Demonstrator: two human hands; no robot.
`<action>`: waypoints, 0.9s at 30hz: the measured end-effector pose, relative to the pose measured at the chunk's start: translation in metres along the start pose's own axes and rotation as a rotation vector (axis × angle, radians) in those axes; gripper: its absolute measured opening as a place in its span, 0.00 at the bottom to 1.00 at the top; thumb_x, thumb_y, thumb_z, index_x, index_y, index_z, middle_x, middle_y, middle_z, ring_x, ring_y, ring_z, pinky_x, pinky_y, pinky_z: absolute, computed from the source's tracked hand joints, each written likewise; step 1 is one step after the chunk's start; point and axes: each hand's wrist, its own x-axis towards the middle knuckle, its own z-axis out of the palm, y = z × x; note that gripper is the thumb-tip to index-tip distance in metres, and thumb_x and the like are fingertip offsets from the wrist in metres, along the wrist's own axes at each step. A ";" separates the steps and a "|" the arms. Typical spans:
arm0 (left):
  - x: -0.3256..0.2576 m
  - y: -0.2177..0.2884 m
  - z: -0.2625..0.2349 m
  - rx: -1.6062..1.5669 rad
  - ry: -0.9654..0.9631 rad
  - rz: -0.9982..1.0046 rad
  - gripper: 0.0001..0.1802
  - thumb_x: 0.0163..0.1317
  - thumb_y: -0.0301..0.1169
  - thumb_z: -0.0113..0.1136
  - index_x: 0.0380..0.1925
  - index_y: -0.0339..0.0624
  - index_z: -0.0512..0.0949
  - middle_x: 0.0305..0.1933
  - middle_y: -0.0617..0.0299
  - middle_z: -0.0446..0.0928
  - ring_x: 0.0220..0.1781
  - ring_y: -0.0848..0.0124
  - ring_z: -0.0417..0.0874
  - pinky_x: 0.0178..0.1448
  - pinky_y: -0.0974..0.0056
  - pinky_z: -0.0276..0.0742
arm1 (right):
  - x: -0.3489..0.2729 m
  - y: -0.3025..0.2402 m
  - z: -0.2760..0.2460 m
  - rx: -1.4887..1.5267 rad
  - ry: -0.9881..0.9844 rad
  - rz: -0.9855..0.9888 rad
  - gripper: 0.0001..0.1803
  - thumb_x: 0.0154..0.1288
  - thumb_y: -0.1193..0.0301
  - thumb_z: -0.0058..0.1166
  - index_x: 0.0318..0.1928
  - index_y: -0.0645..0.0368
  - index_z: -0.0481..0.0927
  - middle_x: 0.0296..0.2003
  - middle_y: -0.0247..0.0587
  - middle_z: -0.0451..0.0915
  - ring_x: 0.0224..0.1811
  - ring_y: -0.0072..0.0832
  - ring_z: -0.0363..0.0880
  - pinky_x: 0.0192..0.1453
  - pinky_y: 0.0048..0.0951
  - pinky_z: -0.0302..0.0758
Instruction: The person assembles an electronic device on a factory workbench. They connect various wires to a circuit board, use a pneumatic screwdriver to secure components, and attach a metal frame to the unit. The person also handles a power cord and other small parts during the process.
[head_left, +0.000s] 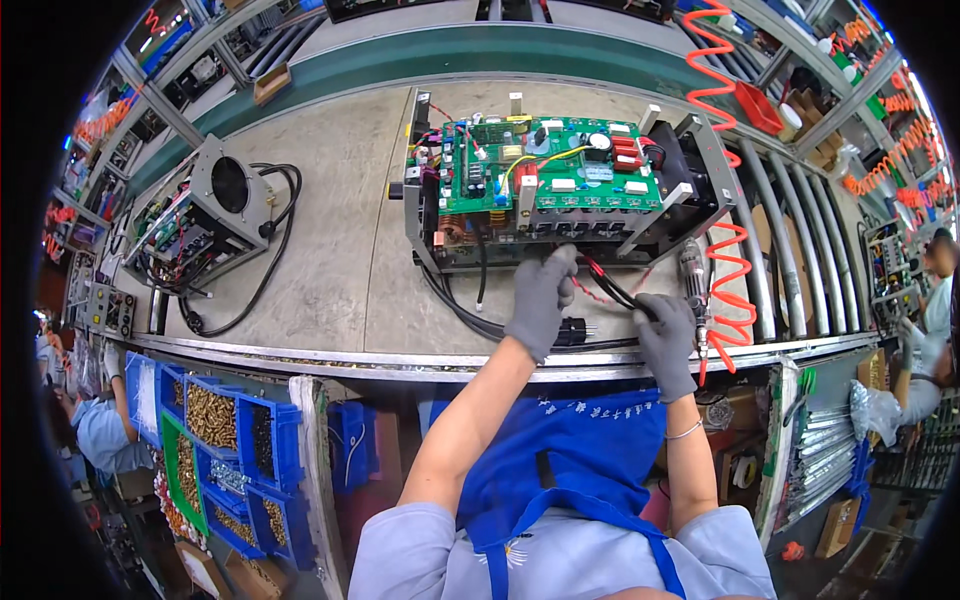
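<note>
An open metal chassis (455, 252) with a green circuit board (605, 192) on top lies in front of me on the bench. My left hand (543, 305), in a grey glove, is at its near lower edge, fingertips pinched together. What they grip is hidden, though thin red wires (592, 292) run beside them. My right hand (668, 340), gloved too, is closed on a black cable (622, 296) that leads up to the chassis. Between the hands, a black power plug (572, 332) rests near the bench edge. A silver power driver (694, 272) lies just right of my right hand.
A second open unit (205, 215) with a coiled black cord (297, 190) stands at left. An orange spiral hose (733, 268) hangs at right before metal rollers (790, 250). Blue bins (270, 440) of screws sit below left. Other people work at both sides.
</note>
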 end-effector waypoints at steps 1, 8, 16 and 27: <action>-0.004 0.004 -0.008 -0.074 -0.056 -0.039 0.14 0.67 0.42 0.57 0.35 0.42 0.78 0.22 0.67 0.72 0.18 0.78 0.68 0.23 0.72 0.62 | 0.003 -0.003 -0.003 0.074 0.011 0.043 0.12 0.57 0.69 0.61 0.42 0.55 0.84 0.36 0.38 0.81 0.43 0.36 0.76 0.52 0.39 0.69; -0.118 0.047 0.003 0.189 -0.597 -0.274 0.19 0.70 0.46 0.50 0.44 0.41 0.79 0.21 0.64 0.77 0.13 0.81 0.65 0.18 0.73 0.58 | 0.022 -0.053 -0.032 0.225 -0.069 -0.148 0.25 0.57 0.75 0.58 0.58 0.54 0.78 0.56 0.46 0.76 0.57 0.43 0.75 0.62 0.37 0.71; -0.170 0.107 -0.012 0.485 -0.607 -0.514 0.15 0.67 0.37 0.56 0.47 0.42 0.80 0.19 0.62 0.77 0.14 0.83 0.67 0.17 0.73 0.57 | 0.035 -0.102 -0.059 0.036 -0.321 -0.705 0.26 0.51 0.71 0.61 0.54 0.45 0.79 0.37 0.30 0.80 0.38 0.32 0.80 0.38 0.34 0.76; -0.135 0.110 -0.035 0.826 -0.423 0.143 0.19 0.69 0.42 0.55 0.51 0.39 0.79 0.35 0.55 0.83 0.35 0.68 0.84 0.42 0.65 0.79 | 0.046 -0.126 -0.084 0.022 -0.362 -0.522 0.19 0.54 0.74 0.59 0.49 0.47 0.81 0.29 0.35 0.78 0.27 0.37 0.80 0.29 0.38 0.75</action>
